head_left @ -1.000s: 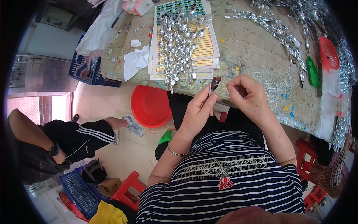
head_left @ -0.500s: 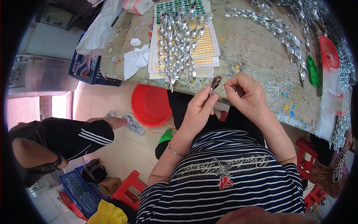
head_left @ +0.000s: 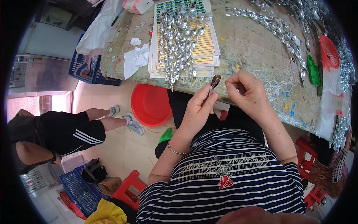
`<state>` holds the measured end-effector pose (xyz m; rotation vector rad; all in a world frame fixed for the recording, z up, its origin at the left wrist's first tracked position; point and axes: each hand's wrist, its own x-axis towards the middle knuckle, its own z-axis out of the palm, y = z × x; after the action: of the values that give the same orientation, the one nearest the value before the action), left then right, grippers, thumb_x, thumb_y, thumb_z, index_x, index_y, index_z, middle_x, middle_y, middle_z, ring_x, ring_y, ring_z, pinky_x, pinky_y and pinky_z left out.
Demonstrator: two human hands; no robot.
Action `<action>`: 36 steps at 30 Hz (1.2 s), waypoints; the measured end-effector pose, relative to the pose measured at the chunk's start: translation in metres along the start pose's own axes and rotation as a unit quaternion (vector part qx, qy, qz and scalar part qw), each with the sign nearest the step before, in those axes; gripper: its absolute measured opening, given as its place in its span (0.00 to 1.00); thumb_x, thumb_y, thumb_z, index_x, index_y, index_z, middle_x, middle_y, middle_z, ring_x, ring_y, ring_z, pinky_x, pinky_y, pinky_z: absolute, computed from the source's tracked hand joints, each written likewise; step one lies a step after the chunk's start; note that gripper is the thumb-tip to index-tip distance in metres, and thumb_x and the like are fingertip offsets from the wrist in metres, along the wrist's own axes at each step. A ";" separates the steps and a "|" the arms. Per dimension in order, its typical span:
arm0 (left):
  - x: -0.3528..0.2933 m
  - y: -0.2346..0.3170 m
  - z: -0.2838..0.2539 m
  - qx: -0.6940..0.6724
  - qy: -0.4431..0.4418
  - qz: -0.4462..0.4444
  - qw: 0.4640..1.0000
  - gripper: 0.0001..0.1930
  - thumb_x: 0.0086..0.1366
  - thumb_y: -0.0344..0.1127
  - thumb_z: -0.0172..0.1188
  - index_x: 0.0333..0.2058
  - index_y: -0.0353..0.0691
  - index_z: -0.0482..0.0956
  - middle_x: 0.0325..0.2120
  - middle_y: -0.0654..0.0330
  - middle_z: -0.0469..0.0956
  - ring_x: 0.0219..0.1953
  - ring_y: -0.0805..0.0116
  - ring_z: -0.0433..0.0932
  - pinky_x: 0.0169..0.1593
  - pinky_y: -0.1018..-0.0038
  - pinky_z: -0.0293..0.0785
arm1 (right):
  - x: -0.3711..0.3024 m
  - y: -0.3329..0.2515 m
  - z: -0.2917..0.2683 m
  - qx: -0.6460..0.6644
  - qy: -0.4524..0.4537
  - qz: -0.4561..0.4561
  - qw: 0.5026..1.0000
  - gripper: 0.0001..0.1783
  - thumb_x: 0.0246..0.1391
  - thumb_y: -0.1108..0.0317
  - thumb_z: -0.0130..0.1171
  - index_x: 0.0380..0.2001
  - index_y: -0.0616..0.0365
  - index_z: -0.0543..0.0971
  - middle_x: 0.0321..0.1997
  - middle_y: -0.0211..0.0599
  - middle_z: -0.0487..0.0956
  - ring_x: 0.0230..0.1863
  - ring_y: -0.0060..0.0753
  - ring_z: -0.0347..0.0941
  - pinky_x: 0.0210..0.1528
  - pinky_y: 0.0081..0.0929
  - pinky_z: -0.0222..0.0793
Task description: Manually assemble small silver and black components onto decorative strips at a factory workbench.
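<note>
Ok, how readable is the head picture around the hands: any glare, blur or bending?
Head view: even daylight, left hand and small dark leaf-shaped piece sharp; shiny silver pieces glint; worn tabletop edge bows with fisheye; corners black.

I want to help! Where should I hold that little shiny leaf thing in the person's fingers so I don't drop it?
Probably pinch the small leaf-shaped piece by its narrow lower end, coming from below, as the left hand does. Its wide dark face points up and stays free there. The right hand is close beside it, fingers curled.
</note>
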<state>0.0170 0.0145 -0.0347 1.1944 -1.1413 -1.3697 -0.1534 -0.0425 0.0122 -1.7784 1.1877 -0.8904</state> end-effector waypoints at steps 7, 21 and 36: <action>-0.001 0.009 0.004 0.005 -0.030 -0.014 0.999 0.24 0.66 0.29 0.53 0.60 0.39 0.64 0.32 0.66 0.69 0.27 0.82 0.66 0.28 0.85 0.67 | 0.001 0.001 0.004 -0.014 -0.001 -0.043 0.999 0.03 0.49 0.75 0.60 0.28 0.61 0.76 0.25 0.27 0.71 0.22 0.12 0.63 0.23 0.13 0.59; -0.003 -0.002 -0.004 0.164 -0.047 0.113 0.979 0.23 0.60 0.27 0.57 0.56 0.40 0.70 0.29 0.58 0.70 0.31 0.67 0.71 0.39 0.75 0.69 | 0.001 -0.001 0.001 -0.015 -0.026 -0.056 0.998 0.07 0.49 0.72 0.62 0.31 0.59 0.75 0.33 0.29 0.69 0.22 0.14 0.59 0.24 0.15 0.58; -0.009 0.006 -0.009 0.062 -0.052 0.138 0.987 0.14 0.62 0.26 0.57 0.47 0.34 0.77 0.38 0.60 0.77 0.46 0.71 0.74 0.47 0.77 0.70 | -0.002 -0.003 0.010 0.192 -0.108 0.024 0.975 0.05 0.53 0.73 0.59 0.26 0.61 0.76 0.31 0.27 0.70 0.36 0.21 0.65 0.43 0.20 0.61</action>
<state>0.0274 0.0222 -0.0285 1.0158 -1.4257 -1.1742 -0.1440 -0.0376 0.0105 -1.4832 0.8494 -0.8117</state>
